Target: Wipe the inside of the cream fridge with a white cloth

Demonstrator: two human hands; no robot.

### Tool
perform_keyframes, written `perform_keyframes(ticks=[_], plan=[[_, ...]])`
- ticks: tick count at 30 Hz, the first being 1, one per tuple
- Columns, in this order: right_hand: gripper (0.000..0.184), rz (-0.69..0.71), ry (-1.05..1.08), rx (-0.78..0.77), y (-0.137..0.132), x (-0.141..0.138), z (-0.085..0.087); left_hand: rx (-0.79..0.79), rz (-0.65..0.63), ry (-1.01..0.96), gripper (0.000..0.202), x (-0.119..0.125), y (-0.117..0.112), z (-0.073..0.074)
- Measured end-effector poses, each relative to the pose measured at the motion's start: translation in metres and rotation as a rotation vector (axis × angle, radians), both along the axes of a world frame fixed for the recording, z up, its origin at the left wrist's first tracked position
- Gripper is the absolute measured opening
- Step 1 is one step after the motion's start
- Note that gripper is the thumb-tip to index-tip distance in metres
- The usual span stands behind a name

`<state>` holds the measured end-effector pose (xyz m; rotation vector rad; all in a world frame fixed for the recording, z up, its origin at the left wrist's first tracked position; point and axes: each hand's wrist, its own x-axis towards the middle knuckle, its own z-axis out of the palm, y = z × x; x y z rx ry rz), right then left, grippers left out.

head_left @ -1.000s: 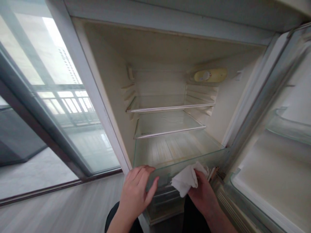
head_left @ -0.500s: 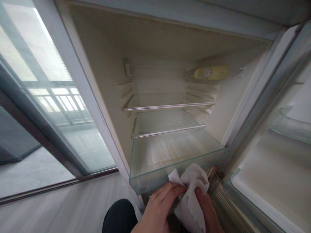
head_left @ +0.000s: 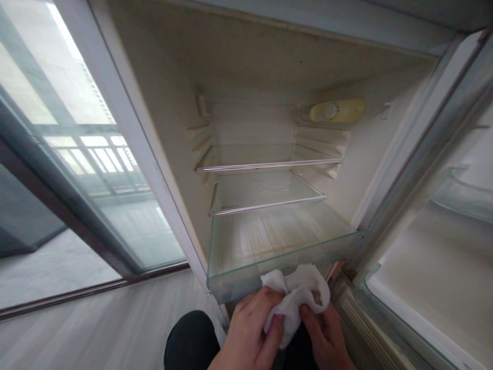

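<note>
Bunched between both hands is a white cloth or paper wipe (head_left: 304, 290); which of the two I cannot tell. My left hand (head_left: 254, 324) grips its left side, thumb pressed against the folds. On the right side, the fingers and thumb of my right hand (head_left: 325, 329) pinch the lower edge. Both hands are in front of the clear drawer (head_left: 246, 280) at the bottom of an open fridge. The wipe overlaps the drawer's front in view; whether it touches the drawer I cannot tell.
Two glass shelves (head_left: 269, 166) sit above the drawer. The fridge door (head_left: 427, 257), with clear bins, stands open at right. A sliding glass door (head_left: 127, 205) is at left, over a pale floor (head_left: 134, 318). My dark-clothed knee (head_left: 192, 341) is beside my left hand.
The wipe has been gathered up: its long hanging end is now bunched between my hands. My left thumb now shows on the folds, and the view has shifted slightly.
</note>
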<state>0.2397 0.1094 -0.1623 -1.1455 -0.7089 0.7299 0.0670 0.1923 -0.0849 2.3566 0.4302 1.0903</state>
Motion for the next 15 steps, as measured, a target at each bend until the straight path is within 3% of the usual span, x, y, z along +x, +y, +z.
perform_keyframes(ticks=[3, 7, 12, 15], plan=[[0.023, -0.132, -0.305, 0.001, 0.002, 0.005, 0.01, -0.022, 0.038, 0.014, 0.01, -0.003, 0.0, -0.003], [0.017, -0.151, -0.548, 0.062, 0.002, 0.008, 0.019, -0.119, 0.005, 0.014, 0.018, -0.002, 0.007, -0.006], [0.029, -0.01, -0.746, 0.216, 0.003, 0.007, 0.03, -0.16, -0.064, -0.027, 0.035, -0.002, 0.014, -0.012], [0.031, 0.001, -0.786, 0.295, 0.003, 0.005, 0.035, -0.187, -0.057, 0.009, 0.029, -0.001, 0.015, -0.016]])
